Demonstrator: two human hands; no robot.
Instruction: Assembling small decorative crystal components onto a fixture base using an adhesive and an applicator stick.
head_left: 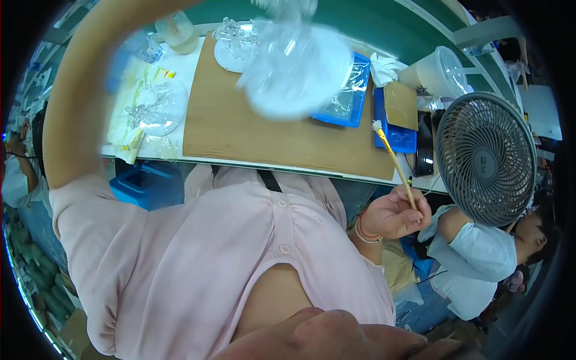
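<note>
Right now my right hand has its fingers clamped on a brush at centre right. My left hand is hidden behind a blurred clear piece at the top; I cannot tell its grip.

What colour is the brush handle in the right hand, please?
Yellowish tan handle, white tip; head view.

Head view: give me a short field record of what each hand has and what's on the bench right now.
left hand: raised out of frame at the top, lifting a blurred clear glass piece
right hand: low by the lap, gripping a wooden brush, bristles pointing up
bench: wooden board; two clear glass figurines on round bases; blue tray
right side: grey desk fan, white lidded cup
nearby: another person's sleeve
</note>
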